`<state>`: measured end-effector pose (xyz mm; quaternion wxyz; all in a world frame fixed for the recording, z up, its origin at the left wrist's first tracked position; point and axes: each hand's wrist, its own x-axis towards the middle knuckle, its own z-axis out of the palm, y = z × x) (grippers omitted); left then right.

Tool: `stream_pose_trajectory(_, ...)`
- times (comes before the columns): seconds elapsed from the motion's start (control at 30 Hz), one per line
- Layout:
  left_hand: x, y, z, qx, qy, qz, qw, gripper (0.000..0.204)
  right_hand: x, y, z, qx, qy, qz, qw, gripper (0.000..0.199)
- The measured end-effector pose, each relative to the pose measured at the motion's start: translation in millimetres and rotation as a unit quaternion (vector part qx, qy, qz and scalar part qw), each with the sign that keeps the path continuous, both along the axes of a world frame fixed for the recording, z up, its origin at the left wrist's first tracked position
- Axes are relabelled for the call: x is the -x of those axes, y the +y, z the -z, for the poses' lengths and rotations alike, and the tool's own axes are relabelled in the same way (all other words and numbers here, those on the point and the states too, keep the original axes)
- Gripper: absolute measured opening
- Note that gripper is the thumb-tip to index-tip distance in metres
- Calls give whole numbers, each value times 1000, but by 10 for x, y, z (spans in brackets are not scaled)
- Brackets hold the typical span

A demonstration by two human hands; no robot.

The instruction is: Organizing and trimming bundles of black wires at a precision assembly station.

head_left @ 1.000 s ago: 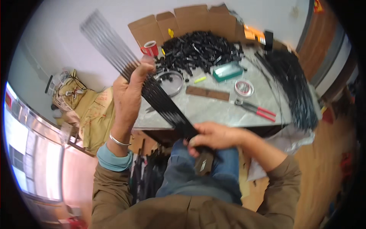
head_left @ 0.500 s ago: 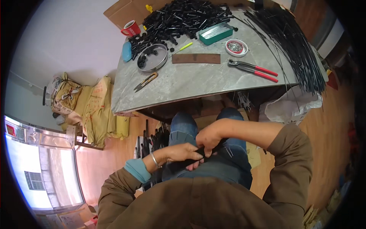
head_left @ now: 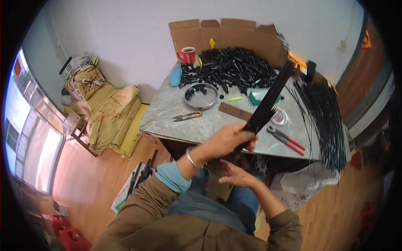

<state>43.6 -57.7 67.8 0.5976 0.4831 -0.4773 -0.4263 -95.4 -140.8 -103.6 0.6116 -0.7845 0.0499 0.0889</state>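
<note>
My left hand [head_left: 226,141] is wrapped round a long, narrow black bundle [head_left: 268,104] that looks like thin rods lying close together. The bundle is tilted, its far end up and to the right over the table, its near end hidden behind my hand. Below it, over my lap, my right hand [head_left: 238,174] has its fingers spread and holds nothing. Beyond the bundle, red-handled pincers [head_left: 287,140] and a white round dish of small metal bits [head_left: 279,116] rest on the tabletop.
On the grey table [head_left: 201,129] are snips [head_left: 187,116], a round metal tray [head_left: 201,101], a brown strip [head_left: 234,112], a green box [head_left: 258,97], a red mug [head_left: 186,55] and a heap of black parts [head_left: 238,69]. Black rods [head_left: 324,125] overhang the right edge. Sacks [head_left: 111,117] lie left.
My left hand has lifted the black bundle from my lap up toward the table. My right hand has let go and opened. The view has tilted up, showing more wall and cardboard.
</note>
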Motion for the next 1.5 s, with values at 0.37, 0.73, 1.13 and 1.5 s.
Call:
stream_pose_trajectory(0.37,514,970,1476,-80,239,-131,959,25,605,725,1148,79,150,-155,973,44)
stream_pose_trajectory(0.73,883,567,948,-80,181,-68,978,22,714,-273,96,-17,160,-213,964,42)
stream_pose_trajectory(1.13,924,453,965,-148,291,-76,942,30,735,91,-2220,-373,-353,-175,840,58)
stream_pose_trajectory(1.5,958,576,914,-71,303,-120,943,35,879,-211,-781,-170,18,247,954,9)
